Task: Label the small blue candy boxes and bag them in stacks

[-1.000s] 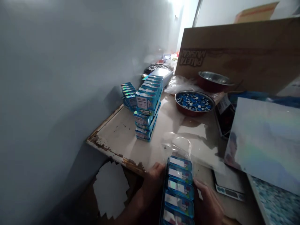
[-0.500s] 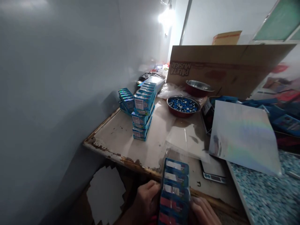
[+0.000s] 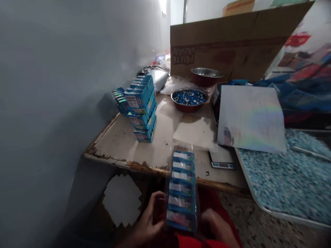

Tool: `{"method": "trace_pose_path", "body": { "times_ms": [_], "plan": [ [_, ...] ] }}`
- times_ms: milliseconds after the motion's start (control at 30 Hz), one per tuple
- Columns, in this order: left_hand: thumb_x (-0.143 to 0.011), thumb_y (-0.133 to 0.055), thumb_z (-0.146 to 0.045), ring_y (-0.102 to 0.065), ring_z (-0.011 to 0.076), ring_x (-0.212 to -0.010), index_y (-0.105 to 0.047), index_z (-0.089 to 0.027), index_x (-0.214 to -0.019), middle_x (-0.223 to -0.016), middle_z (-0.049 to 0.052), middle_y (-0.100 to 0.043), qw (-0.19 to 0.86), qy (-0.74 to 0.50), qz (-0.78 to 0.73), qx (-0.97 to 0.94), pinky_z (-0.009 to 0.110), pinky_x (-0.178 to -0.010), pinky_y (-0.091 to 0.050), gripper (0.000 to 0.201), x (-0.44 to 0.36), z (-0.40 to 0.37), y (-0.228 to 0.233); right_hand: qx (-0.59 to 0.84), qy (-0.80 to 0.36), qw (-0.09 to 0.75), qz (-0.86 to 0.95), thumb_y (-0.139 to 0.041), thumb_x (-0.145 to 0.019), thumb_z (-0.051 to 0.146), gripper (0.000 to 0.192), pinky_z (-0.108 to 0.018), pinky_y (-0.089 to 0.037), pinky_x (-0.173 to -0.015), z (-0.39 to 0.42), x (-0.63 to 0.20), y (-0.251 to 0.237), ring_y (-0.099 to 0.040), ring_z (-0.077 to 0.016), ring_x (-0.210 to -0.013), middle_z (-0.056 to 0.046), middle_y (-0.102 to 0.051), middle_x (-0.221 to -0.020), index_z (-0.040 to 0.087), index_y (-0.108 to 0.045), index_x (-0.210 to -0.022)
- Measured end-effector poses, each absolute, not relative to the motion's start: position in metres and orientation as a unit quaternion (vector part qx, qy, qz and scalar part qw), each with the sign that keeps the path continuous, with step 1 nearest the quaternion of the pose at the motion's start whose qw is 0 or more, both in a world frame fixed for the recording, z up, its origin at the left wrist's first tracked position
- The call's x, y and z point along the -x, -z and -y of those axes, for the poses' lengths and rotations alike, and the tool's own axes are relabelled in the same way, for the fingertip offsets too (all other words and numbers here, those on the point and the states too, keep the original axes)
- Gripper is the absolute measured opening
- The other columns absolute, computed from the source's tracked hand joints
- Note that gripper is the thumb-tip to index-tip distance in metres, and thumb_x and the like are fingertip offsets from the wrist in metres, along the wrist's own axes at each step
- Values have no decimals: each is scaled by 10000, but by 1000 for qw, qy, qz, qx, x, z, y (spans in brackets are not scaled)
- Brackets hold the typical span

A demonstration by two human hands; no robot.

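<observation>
Row of small blue boxes (image 3: 182,191) in clear wrap, near table edge (image 3: 144,168); left hand (image 3: 148,224) and right hand (image 3: 216,229) fingers clamped on its sides

I read two things. The big cardboard box (image 3: 232,44) at the back of the table carries brown lettering upside down, "PALETA MUSICAL". On the stack of blue boxes (image 3: 141,110) one front edge reads "CARAMELO MACIZO". The white label panels on those boxes are too small for me to make out.
</observation>
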State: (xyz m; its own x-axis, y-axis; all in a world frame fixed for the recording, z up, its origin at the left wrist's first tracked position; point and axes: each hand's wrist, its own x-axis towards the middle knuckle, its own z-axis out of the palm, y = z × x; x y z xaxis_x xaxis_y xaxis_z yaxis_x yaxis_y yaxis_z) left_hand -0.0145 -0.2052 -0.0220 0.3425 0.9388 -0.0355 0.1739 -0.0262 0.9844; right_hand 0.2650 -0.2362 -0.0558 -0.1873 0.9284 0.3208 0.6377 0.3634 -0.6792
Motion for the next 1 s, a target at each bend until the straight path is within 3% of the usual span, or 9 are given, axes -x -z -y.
{"method": "trace_pose_path", "body": {
  "times_ms": [67,167,300,400,533,700,800,900,1000],
  "plan": [
    [-861,-729,-484,-688,249,-1058,-441,-275,-1498,-1220,157,-643,612,-365,-427,-557,384,-908,-579,730,6,205,23,534,-260,346,726,-739,-825,395,477,-237,-608,-718,233,-265,53,-729,-194,-949,-50,-695,-1146,267,-634,-1271],
    [-856,-761,-412,-666,283,-1177,-282,-262,-1592,-1364,193,-598,656,-381,-419,-499,421,-1007,-552,890,-7,206,21,501,-284,343,742,-732,-852,356,841,-297,-583,-984,232,-263,49,-569,-254,-1366,-106,-457,-1571,302,-328,-1588],
    [-890,-718,-428,-635,309,-1263,-379,-238,-1568,-1419,152,-614,604,-367,-461,-536,430,-1057,-538,782,-16,202,11,492,-235,368,754,-669,-921,345,821,-348,-510,-1118,233,-249,50,-559,-257,-1382,-121,-539,-1523,245,-262,-1628],
    [-953,-616,-440,-569,290,-1360,-575,-260,-1446,-1447,83,-618,498,-338,-501,-622,408,-1132,-479,526,-16,198,8,529,-155,402,731,-566,-976,285,684,-312,-575,-1029,233,-237,55,-680,-230,-1227,-105,-650,-1404,227,-326,-1614],
    [-954,-568,-486,-692,295,-1173,-726,-243,-1249,-1178,94,-760,391,-348,-528,-669,371,-965,-585,414,-18,193,14,550,-87,395,731,-482,-1007,234,586,-263,-634,-835,228,-228,59,-772,-202,-984,-77,-741,-1251,220,-395,-1587],
    [-958,-559,-492,-731,285,-1043,-752,-244,-1188,-1065,80,-785,363,-355,-547,-665,348,-855,-605,389,-27,183,15,589,-60,369,717,-487,-1017,222,460,-243,-622,-796,215,-221,53,-781,-205,-925,-96,-776,-1144,168,-557,-1469],
    [-924,-619,-535,-698,294,-1150,-620,-257,-1413,-1244,91,-739,448,-347,-545,-619,363,-925,-585,562,-11,169,13,612,-111,363,694,-579,-987,294,517,-270,-620,-852,214,-223,40,-775,-212,-964,-91,-776,-1147,191,-523,-1491],
    [-694,-840,-623,-649,335,-1244,-191,-283,-1651,-1487,181,-567,589,-355,-507,-520,401,-922,-592,1205,16,147,9,585,-274,396,653,-712,-879,558,834,-346,-618,-921,209,-239,26,-737,-254,-1097,-121,-725,-1265,203,-385,-1559],
    [-671,-815,-710,-662,337,-1217,-76,-270,-1655,-1453,242,-569,699,-347,-477,-404,401,-835,-613,1307,18,133,-7,523,-348,470,620,-439,-1002,648,757,-434,-580,-1005,184,-253,24,-607,-285,-1324,-201,-550,-1490,173,-316,-1578]
  ]
}}
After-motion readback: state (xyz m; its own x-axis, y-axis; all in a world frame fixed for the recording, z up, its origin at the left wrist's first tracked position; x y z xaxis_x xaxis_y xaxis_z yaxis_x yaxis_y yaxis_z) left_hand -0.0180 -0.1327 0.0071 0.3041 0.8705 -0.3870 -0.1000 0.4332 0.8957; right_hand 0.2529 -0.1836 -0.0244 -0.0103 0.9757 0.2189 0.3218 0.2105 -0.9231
